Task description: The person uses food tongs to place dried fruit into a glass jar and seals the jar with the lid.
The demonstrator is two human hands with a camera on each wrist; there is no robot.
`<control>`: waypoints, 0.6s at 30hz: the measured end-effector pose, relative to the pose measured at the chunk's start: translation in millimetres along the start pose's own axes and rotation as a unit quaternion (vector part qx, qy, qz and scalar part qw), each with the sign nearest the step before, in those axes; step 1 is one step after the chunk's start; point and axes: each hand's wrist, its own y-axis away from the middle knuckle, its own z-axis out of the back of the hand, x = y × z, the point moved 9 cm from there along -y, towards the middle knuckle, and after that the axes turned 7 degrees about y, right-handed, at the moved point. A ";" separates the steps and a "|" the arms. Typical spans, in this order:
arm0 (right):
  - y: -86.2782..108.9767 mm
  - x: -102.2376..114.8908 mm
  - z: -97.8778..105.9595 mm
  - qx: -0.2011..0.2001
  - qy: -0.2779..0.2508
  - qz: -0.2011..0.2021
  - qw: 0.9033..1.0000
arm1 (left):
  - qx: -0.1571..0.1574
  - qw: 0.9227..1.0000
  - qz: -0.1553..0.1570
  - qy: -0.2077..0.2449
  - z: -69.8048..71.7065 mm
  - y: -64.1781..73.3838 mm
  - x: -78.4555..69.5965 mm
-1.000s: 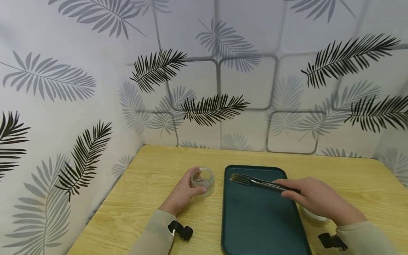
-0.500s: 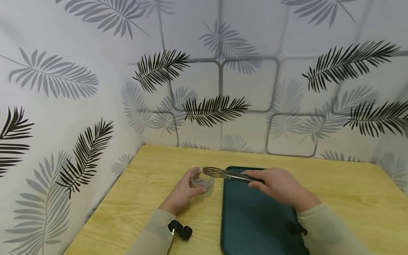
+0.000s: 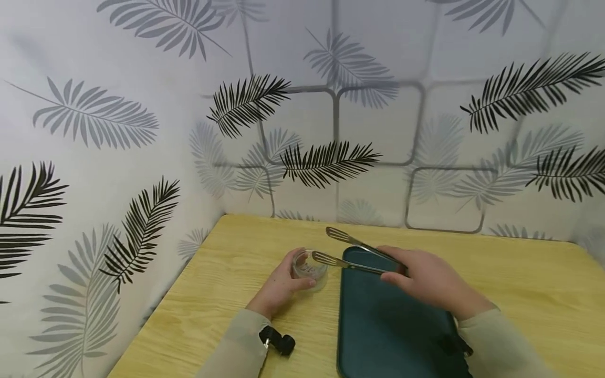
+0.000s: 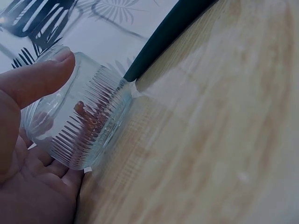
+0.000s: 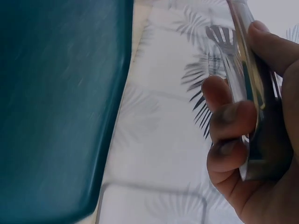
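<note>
My left hand (image 3: 279,287) grips a small clear glass jar (image 3: 319,282) standing on the table, left of the tray. Ribs run round the jar's side in the left wrist view, and several small reddish-brown pieces (image 4: 91,120) lie in it. Metal tongs (image 3: 361,266) with slotted tips are held in my right hand (image 3: 430,278), fingers curled round the handle (image 5: 266,154). Their two arms are spread, nothing between them. The nearer tip overlaps the jar's rim in the head view; the farther one is raised beyond the jar.
A dark green tray (image 3: 392,336) lies right of the jar, partly under my right forearm. The wooden table (image 3: 255,247) runs back to a leaf-patterned wall covering (image 3: 368,121). Black wrist mounts (image 3: 279,341) sit on the sleeves.
The tongs, pressed together over the tray a second ago with a small piece at their tips, moved left to the jar, then spread apart. My left hand kept hold of the jar.
</note>
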 end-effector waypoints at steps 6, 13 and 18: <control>25.2 -33.4 3.1 0.019 -0.031 -0.046 0.998 | -0.011 1.000 0.011 -0.017 1.4 3.6 9.8; 49.2 -67.4 1.4 0.007 -0.027 -0.080 0.996 | -0.011 1.000 0.015 -0.012 10.6 8.6 9.8; 73.2 -104.0 7.0 0.010 -0.009 -0.133 0.991 | -0.004 1.000 0.008 -0.006 9.0 6.0 4.8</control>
